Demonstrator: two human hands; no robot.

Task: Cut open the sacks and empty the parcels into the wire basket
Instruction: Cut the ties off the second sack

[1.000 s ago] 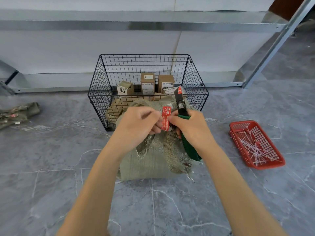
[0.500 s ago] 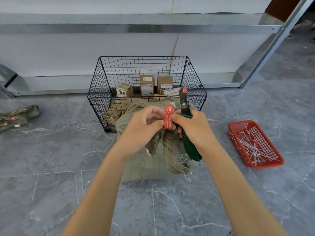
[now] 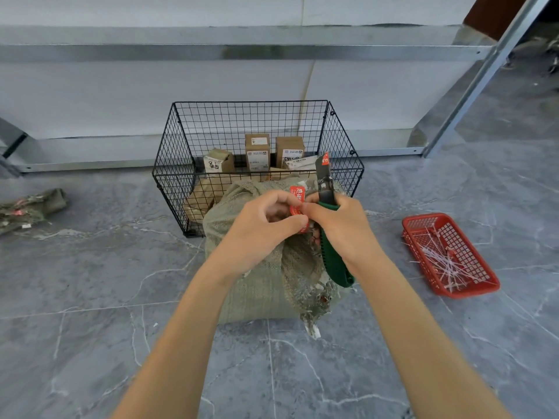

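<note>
Sack held at its neck, against the front of the wire basket (image 3: 187,175).
The sack (image 3: 257,285) was stood upright, its red tag (image 3: 298,207) pinched by the left hand (image 3: 260,228) and the thumb of the right hand (image 3: 341,231), whose fingers were clamped round a green-handled cutter (image 3: 332,258), blade apparently out and pointed toward the basket. Parcels (image 3: 257,152) were stacked inside the basket.

Both forearms reach forward and converge; the left hand (image 3: 263,225) pinches a tag (image 3: 296,193), the right hand (image 3: 340,229) grips a knife (image 3: 334,264), its fingertips seemingly touching the tag.
</note>
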